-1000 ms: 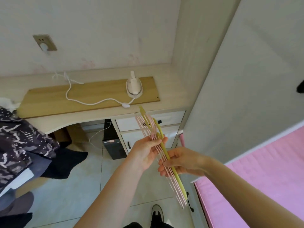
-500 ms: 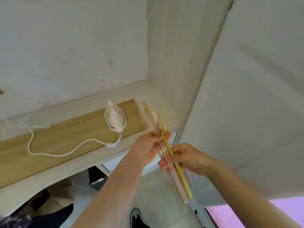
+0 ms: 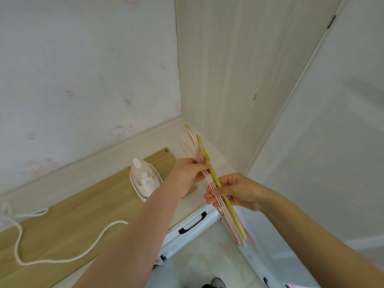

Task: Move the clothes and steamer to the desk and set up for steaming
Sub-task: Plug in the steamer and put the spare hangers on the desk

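We see both hands raised over the right end of the tabletop (image 3: 166, 140), sharing one bundle of hangers (image 3: 232, 227); the bundle is thin pink ones with a single yellow-green hanger (image 3: 236, 221) lying along its right side. The left hand (image 3: 188, 173) grips the bundle higher up, fingers wrapped round the bars; the right hand (image 3: 234, 192) holds it lower down, its curled fingertips on the left face of the bars and its thumb on the near side. The bundle runs on a slant between the two hands; its upper tips reach toward the corner where the wall meets a pale wood-grain panel (image 3: 228, 80), and its lower ends hang past the tabletop's edge, above the floor (image 3: 207, 258).

The steamer (image 3: 145, 181) stands just left of the left hand, apart from it, with the left wrist crossing in front of its right edge; it rests on a light wooden board (image 3: 72, 215) that lies on the tabletop. Its white cord (image 3: 62, 261) loops leftward over the board and passes behind the left forearm.

Below the tabletop's right end we make out white drawers with black handles (image 3: 192, 225); a shoe (image 3: 216, 283) shows at the bottom edge on the floor.
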